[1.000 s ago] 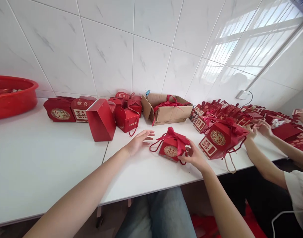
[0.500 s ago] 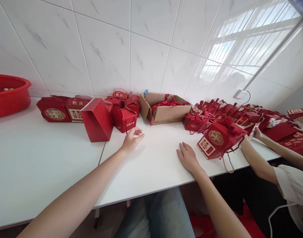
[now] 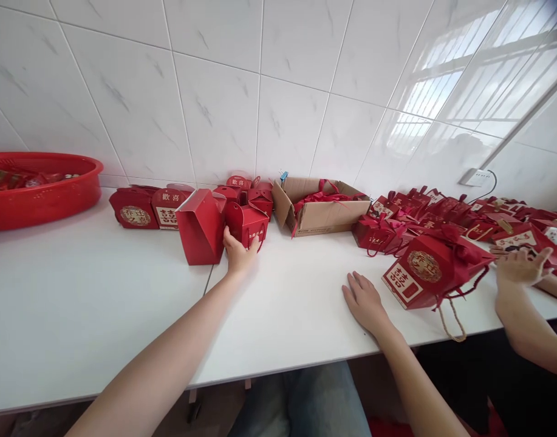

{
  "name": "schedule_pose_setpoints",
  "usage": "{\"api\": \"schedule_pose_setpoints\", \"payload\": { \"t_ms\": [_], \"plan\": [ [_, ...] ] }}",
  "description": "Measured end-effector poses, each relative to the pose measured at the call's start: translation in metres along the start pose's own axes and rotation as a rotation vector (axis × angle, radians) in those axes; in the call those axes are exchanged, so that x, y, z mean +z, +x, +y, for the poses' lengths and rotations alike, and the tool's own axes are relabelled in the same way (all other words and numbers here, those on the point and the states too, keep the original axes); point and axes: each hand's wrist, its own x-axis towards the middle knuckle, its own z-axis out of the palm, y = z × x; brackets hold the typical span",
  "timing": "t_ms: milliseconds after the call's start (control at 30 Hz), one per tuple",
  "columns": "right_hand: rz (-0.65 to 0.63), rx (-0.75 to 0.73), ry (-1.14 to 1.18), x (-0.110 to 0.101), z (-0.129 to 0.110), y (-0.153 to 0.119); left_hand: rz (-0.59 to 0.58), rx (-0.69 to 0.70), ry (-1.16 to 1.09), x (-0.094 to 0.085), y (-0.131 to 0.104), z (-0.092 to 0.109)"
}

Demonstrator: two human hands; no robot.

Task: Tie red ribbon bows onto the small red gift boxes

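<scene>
Left of the cardboard carton [image 3: 330,218], the rope-handled gift box [image 3: 247,217] is best squeezed lightly, straddled by the left hand [image 3: 240,255], clamping unclear; the right hand [image 3: 365,303] is laid flat, fingers slightly apart.

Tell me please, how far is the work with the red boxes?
Partly done, it seems. At the right, many red boxes are grouped, and the big box in front wears a ribbon bow. In hand: the left hand grips a small red box without visible bow; the right hand rests on the table. Probably left: the tall red box and printed boxes beside it, no bows visible, with ribbon in the carton.
</scene>
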Motion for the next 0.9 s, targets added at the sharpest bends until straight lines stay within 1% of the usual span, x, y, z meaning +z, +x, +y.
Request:
{"api": "schedule_pose_setpoints", "payload": {
  "t_ms": [133, 233, 433, 533, 633, 733, 833, 900],
  "plan": [
    [-0.006, 0.001, -0.009, 0.000, 0.000, -0.001, -0.021, -0.012, -0.149, -0.007, 0.016, -0.002],
    [0.003, -0.005, -0.025, 0.001, 0.000, -0.001, -0.058, -0.031, -0.197, -0.010, 0.024, -0.008],
    [0.017, -0.013, -0.026, 0.003, 0.002, 0.001, -0.115, -0.073, -0.324, -0.007, 0.029, -0.019],
    [0.029, -0.014, 0.003, 0.005, 0.004, 0.001, -0.113, -0.102, -0.355, -0.007, 0.032, -0.021],
    [0.051, -0.027, 0.041, 0.007, 0.005, 0.001, -0.137, -0.117, -0.326, -0.010, 0.035, -0.020],
    [0.054, -0.034, 0.044, 0.007, 0.005, 0.001, -0.212, -0.089, -0.239, -0.010, 0.032, -0.017],
    [0.031, -0.025, 0.016, 0.004, 0.003, 0.001, -0.278, -0.008, -0.073, -0.008, 0.019, -0.011],
    [0.014, -0.016, 0.004, 0.002, 0.001, 0.000, -0.319, 0.084, 0.060, -0.004, 0.008, -0.008]
  ]
}}
